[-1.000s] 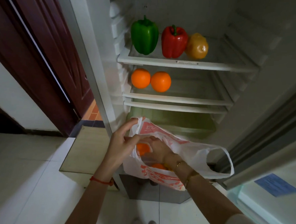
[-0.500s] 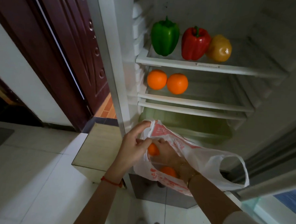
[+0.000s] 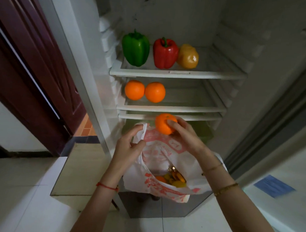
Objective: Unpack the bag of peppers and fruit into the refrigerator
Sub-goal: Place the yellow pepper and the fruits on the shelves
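Note:
My right hand (image 3: 183,134) grips an orange (image 3: 163,124) just above the white and red plastic bag (image 3: 164,156), in front of the fridge's lower shelf edge. My left hand (image 3: 128,146) pinches the bag's left handle and holds it up. More fruit (image 3: 172,180), orange and yellow, shows through the bag's mouth. On the top shelf (image 3: 178,74) stand a green pepper (image 3: 135,47), a red pepper (image 3: 164,53) and a yellow pepper (image 3: 188,56). Two oranges (image 3: 144,90) sit side by side at the left of the middle shelf (image 3: 171,107).
The open fridge door (image 3: 277,172) stands at the right. A dark red wooden door (image 3: 34,68) is at the left. A greenish crisper drawer (image 3: 200,133) lies behind the bag. The right part of both shelves holds nothing. White tiled floor (image 3: 24,189) lies below.
My right hand has come up out of the bag with an orange. The left hand still holds the handle, and the view has shifted.

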A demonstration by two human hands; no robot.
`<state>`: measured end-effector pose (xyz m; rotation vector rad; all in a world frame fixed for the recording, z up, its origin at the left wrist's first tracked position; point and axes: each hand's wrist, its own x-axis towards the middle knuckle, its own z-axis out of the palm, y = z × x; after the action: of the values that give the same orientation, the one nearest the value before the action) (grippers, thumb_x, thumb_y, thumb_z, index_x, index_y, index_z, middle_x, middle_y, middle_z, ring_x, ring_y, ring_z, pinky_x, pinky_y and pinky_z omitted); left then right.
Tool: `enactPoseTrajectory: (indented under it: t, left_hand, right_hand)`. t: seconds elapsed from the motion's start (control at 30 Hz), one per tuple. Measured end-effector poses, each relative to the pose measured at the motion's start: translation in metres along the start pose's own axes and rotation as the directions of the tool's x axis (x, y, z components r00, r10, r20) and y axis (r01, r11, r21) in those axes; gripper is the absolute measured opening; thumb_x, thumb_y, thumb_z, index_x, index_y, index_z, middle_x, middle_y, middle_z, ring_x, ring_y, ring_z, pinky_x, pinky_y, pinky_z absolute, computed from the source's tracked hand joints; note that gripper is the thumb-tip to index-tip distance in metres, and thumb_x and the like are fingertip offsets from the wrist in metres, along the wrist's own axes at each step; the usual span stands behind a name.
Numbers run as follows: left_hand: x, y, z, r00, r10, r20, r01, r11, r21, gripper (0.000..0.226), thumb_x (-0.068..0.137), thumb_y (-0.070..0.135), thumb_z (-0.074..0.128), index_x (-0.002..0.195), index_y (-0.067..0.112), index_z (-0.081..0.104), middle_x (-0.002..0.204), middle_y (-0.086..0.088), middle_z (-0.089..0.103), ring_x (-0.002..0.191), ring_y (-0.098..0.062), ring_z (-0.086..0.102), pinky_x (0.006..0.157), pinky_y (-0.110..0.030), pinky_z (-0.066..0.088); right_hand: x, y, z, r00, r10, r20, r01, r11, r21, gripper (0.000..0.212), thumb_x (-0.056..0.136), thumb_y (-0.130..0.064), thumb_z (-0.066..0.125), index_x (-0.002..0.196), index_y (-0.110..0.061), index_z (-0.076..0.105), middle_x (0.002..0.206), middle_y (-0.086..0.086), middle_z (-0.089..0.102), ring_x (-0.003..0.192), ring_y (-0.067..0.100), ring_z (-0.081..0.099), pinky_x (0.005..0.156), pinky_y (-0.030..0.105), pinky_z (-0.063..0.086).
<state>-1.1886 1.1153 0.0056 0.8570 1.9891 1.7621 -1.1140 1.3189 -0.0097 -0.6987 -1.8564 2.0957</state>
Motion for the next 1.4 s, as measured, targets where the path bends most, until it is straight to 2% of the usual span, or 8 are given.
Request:
enactPoseTrajectory:
  t: [0.1, 0.3, 0.57, 0.83, 0.93, 1.07, 1.27, 1.4]
  left_hand:
    - [0.005, -0.001, 0.002, 1.000, 0.000, 0.007, 0.000, 1.000, 0.022, 0.059, 0.087, -0.005, 0.053, 0.113, 0.048, 0.059, 0.118, 0.013, 0.067, 0.091, -0.017, 0.070, 0.074, -0.042, 0.061]
    - [0.009, -0.002, 0.004, 1.000, -0.013, 0.004, 0.013, 1.000, 0.014, 0.057, 0.089, -0.002, 0.056, 0.112, 0.049, 0.057, 0.120, 0.013, 0.065, 0.100, -0.011, 0.068, 0.074, -0.030, 0.061]
    - [0.012, -0.005, 0.001, 0.999, -0.036, -0.005, 0.037, 0.999, 0.011, 0.056, 0.089, 0.001, 0.057, 0.115, 0.051, 0.056, 0.128, 0.008, 0.063, 0.106, -0.012, 0.067, 0.081, -0.044, 0.060]
    - [0.007, -0.008, -0.001, 1.000, -0.029, -0.004, 0.029, 1.000, 0.011, 0.054, 0.088, -0.004, 0.055, 0.124, 0.036, 0.059, 0.127, 0.004, 0.064, 0.095, -0.020, 0.071, 0.077, -0.055, 0.058]
    - [0.004, -0.006, -0.001, 1.000, -0.026, 0.000, 0.026, 1.000, 0.004, 0.055, 0.088, -0.004, 0.055, 0.122, 0.039, 0.059, 0.127, 0.004, 0.064, 0.088, -0.024, 0.072, 0.072, -0.058, 0.057]
    - [0.000, -0.002, 0.002, 1.000, -0.017, 0.011, 0.017, 1.000, -0.009, 0.060, 0.087, -0.002, 0.055, 0.116, 0.050, 0.060, 0.126, 0.008, 0.065, 0.090, -0.027, 0.071, 0.073, -0.059, 0.057]
    - [-0.011, -0.006, 0.005, 0.997, -0.080, 0.016, 0.079, 0.997, 0.026, 0.052, 0.088, -0.003, 0.058, 0.126, 0.033, 0.057, 0.126, 0.024, 0.057, 0.112, -0.005, 0.062, 0.091, -0.033, 0.056]
    - [-0.023, -0.002, 0.005, 0.996, -0.068, 0.062, 0.064, 0.996, 0.058, 0.056, 0.087, -0.005, 0.057, 0.112, 0.045, 0.055, 0.115, 0.029, 0.060, 0.067, -0.001, 0.066, 0.067, -0.016, 0.054]
  right_hand:
    - [0.005, -0.023, -0.009, 0.985, -0.117, -0.123, 0.107, 0.990, -0.087, 0.073, 0.072, -0.042, 0.081, 0.134, -0.018, 0.050, 0.127, 0.005, 0.060, 0.108, 0.022, 0.065, 0.087, 0.033, 0.056]
    - [0.032, -0.053, -0.015, 0.828, -0.395, -0.397, 0.259, 0.899, -0.352, 0.063, 0.080, -0.032, 0.079, 0.131, -0.013, 0.048, 0.114, -0.003, 0.057, 0.097, 0.011, 0.059, 0.076, 0.017, 0.046]
    - [0.081, -0.044, -0.009, 0.834, -0.424, -0.353, 0.083, 0.730, -0.679, 0.086, 0.065, -0.069, 0.064, 0.129, -0.014, 0.052, 0.122, 0.010, 0.063, 0.114, 0.031, 0.058, 0.096, 0.051, 0.049]
    - [0.090, -0.031, -0.008, 0.824, -0.447, -0.348, 0.066, 0.686, -0.724, 0.088, 0.066, -0.073, 0.061, 0.130, -0.014, 0.049, 0.123, 0.011, 0.061, 0.116, 0.034, 0.055, 0.099, 0.052, 0.045]
    - [0.076, -0.029, -0.008, 0.741, -0.555, -0.378, 0.107, 0.654, -0.749, 0.073, 0.076, -0.058, 0.071, 0.127, -0.009, 0.052, 0.122, 0.012, 0.060, 0.114, 0.030, 0.053, 0.095, 0.047, 0.045]
    - [0.037, -0.020, -0.004, 0.657, -0.719, -0.227, 0.405, 0.590, -0.698, 0.025, 0.091, -0.034, 0.065, 0.091, -0.010, 0.059, 0.084, 0.003, 0.062, 0.076, 0.016, 0.059, 0.068, 0.036, 0.050]
    - [-0.009, 0.045, -0.004, 0.922, -0.293, 0.252, 0.379, 0.562, -0.735, 0.027, 0.093, -0.031, 0.064, 0.074, -0.014, 0.073, 0.067, -0.004, 0.070, 0.057, 0.008, 0.065, 0.060, 0.023, 0.054]
    - [-0.013, 0.095, 0.003, 0.951, 0.101, 0.293, 0.207, 0.497, -0.843, 0.027, 0.090, -0.036, 0.065, 0.105, -0.015, 0.071, 0.105, 0.000, 0.071, 0.093, 0.016, 0.066, 0.086, 0.032, 0.055]
